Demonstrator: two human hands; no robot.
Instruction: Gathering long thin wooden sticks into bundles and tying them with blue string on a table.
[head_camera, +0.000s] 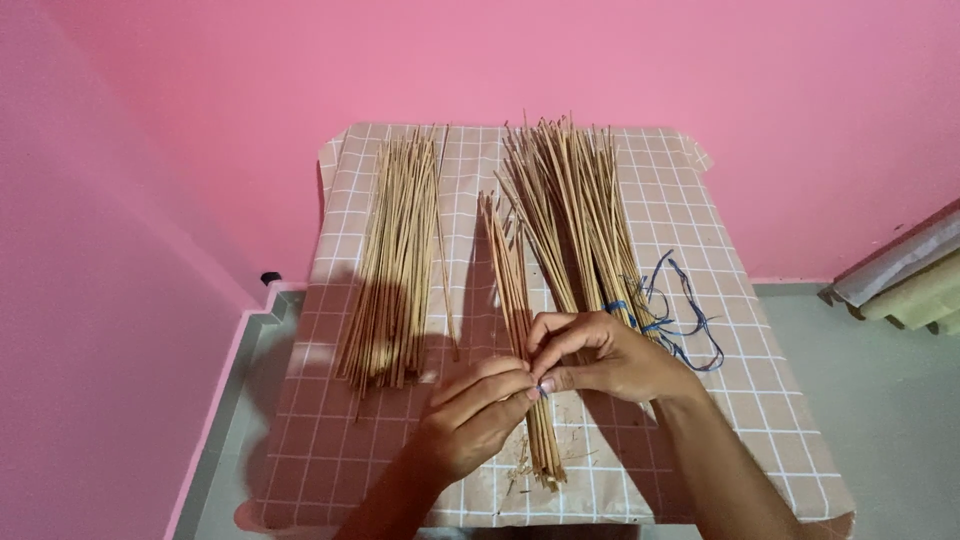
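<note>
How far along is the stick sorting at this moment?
Done, apparently: a loose pile lies on the left of the table. In hand: left hand and right hand pinch the small middle bunch. Left: the big bundle, blue string on it.

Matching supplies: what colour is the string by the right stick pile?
Blue thin string, seen in the head view.

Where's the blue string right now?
In the head view, the blue string lies on the right side of the checked table, wrapped around the right stick bundle, just beyond the right hand.
</note>
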